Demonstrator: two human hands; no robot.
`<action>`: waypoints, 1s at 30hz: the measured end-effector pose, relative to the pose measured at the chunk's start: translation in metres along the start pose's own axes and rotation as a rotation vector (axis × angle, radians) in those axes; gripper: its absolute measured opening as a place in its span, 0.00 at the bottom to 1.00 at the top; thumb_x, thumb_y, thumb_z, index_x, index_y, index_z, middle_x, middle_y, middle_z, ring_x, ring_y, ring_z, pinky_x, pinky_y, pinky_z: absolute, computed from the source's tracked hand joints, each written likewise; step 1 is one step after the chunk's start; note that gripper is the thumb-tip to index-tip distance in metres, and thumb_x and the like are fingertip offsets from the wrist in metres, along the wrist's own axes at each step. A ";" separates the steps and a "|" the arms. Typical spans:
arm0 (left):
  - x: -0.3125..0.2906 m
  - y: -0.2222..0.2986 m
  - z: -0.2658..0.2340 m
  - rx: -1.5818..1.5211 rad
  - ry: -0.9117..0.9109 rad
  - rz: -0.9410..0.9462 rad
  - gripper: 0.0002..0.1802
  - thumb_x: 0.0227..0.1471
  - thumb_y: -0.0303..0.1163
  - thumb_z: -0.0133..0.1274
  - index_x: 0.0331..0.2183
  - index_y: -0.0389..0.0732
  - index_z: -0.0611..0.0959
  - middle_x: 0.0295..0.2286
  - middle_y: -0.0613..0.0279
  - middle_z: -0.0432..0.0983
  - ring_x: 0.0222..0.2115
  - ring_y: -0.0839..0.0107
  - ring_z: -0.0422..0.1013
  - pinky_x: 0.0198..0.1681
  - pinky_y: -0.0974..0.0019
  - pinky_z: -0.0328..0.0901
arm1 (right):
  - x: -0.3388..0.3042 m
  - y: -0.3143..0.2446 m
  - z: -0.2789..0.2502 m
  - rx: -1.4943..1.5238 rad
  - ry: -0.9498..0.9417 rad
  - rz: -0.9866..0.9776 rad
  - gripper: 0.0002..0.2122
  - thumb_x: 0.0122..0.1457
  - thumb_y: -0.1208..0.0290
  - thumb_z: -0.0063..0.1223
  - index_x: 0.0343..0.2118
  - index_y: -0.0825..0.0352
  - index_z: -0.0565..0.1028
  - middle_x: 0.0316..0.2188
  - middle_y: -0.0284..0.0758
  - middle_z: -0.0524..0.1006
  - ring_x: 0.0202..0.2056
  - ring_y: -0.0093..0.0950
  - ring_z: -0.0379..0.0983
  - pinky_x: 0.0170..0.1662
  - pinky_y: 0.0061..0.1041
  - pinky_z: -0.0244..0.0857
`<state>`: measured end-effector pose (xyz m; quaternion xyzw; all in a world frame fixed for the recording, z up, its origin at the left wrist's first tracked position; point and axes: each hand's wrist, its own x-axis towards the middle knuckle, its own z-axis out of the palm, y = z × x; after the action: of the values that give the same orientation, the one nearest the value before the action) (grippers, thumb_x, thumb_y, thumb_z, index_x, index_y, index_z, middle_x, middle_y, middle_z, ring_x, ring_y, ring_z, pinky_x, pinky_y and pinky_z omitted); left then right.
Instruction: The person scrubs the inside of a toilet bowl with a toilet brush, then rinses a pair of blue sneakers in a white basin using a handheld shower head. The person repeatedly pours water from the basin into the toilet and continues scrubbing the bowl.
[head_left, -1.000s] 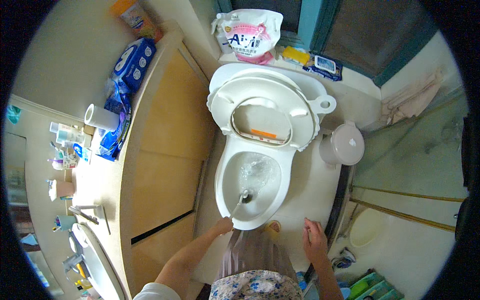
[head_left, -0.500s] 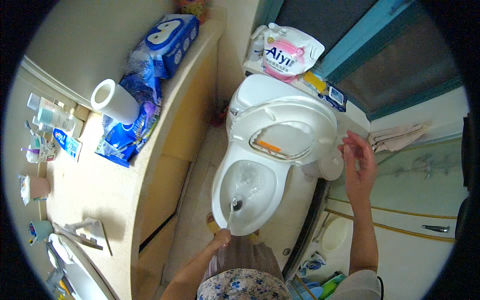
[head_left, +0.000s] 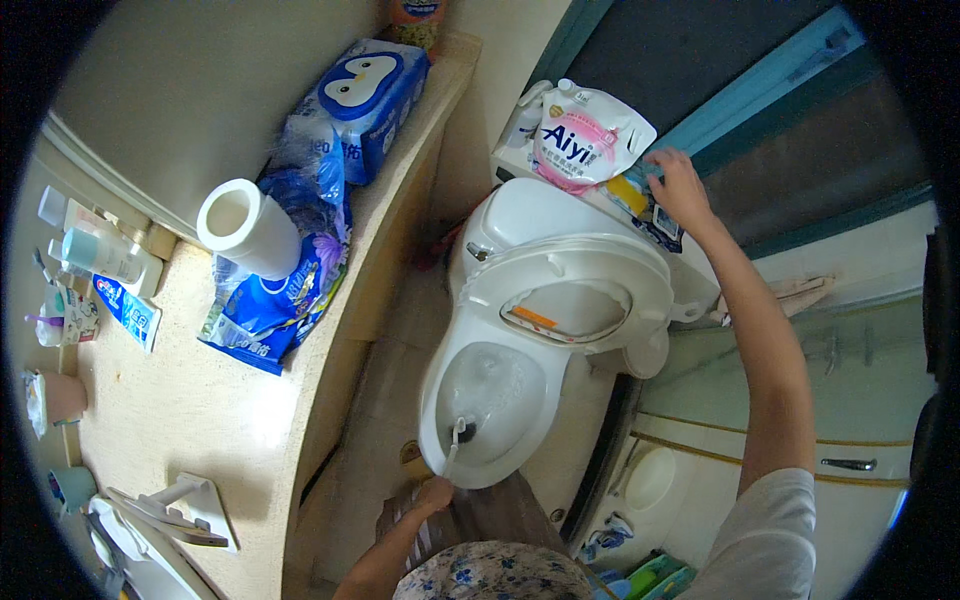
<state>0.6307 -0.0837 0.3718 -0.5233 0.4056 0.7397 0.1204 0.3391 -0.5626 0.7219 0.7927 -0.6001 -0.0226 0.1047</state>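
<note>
My left hand (head_left: 433, 494) is closed round the white handle of a toilet brush (head_left: 452, 455). The brush's dark head rests low in the bowl of the white toilet (head_left: 430, 410), whose lid and seat (head_left: 648, 290) are raised. On the far right, my right hand (head_left: 682, 195) reaches over the ledge behind the tank, thumb and fingers apart. Below it lie a yellow packet (head_left: 627, 195) and a dark blue wipes pack (head_left: 664, 226). Just left of the hand stands a white and pink refill pouch (head_left: 585, 138). Whether the fingertips touch anything is unclear.
Along the left runs a beige counter (head_left: 240, 430) with a paper roll (head_left: 250, 228), blue tissue packs (head_left: 365, 105), a toothpaste tube (head_left: 128, 310) and bottles. A small white bin (head_left: 646, 352) stands right of the toilet. A glass shower panel (head_left: 770, 370) is at the right.
My right hand has moved from above the bin, up and away to the ledge by the window. My left hand still holds the brush in the bowl. The view has shifted slightly.
</note>
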 end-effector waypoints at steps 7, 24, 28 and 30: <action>0.030 -0.056 0.031 0.823 0.123 0.443 0.09 0.43 0.27 0.45 0.26 0.32 0.76 0.26 0.46 0.73 0.28 0.59 0.72 0.23 0.57 0.65 | 0.113 0.008 0.057 -0.148 0.071 0.123 0.34 0.40 0.69 0.59 0.53 0.60 0.57 0.48 0.41 0.64 0.52 0.36 0.57 0.50 0.40 0.52; 0.014 0.012 0.031 0.637 0.064 0.280 0.11 0.37 0.29 0.45 0.27 0.33 0.74 0.27 0.46 0.71 0.29 0.50 0.68 0.30 0.53 0.64 | 0.069 0.061 0.086 -0.141 -0.031 -0.372 0.02 0.43 0.77 0.48 0.22 0.67 0.71 0.25 0.38 0.71 0.30 0.38 0.68 0.35 0.34 0.63; 0.012 0.027 0.033 0.327 0.198 0.127 0.09 0.39 0.28 0.44 0.25 0.33 0.76 0.22 0.46 0.72 0.25 0.51 0.69 0.29 0.53 0.65 | 0.051 0.073 0.100 -0.077 -0.020 -0.372 0.02 0.42 0.78 0.48 0.22 0.66 0.71 0.25 0.40 0.71 0.29 0.39 0.68 0.32 0.35 0.64; 0.019 0.017 0.036 0.430 0.234 0.197 0.09 0.38 0.28 0.45 0.22 0.33 0.76 0.20 0.46 0.72 0.24 0.51 0.70 0.28 0.53 0.65 | 0.054 0.069 0.096 -0.023 0.016 -0.310 0.02 0.42 0.77 0.48 0.21 0.66 0.72 0.25 0.41 0.72 0.28 0.40 0.69 0.32 0.36 0.64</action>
<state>0.5882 -0.0730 0.3676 -0.5257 0.6137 0.5790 0.1086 0.2733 -0.6456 0.6460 0.8748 -0.4694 -0.0390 0.1140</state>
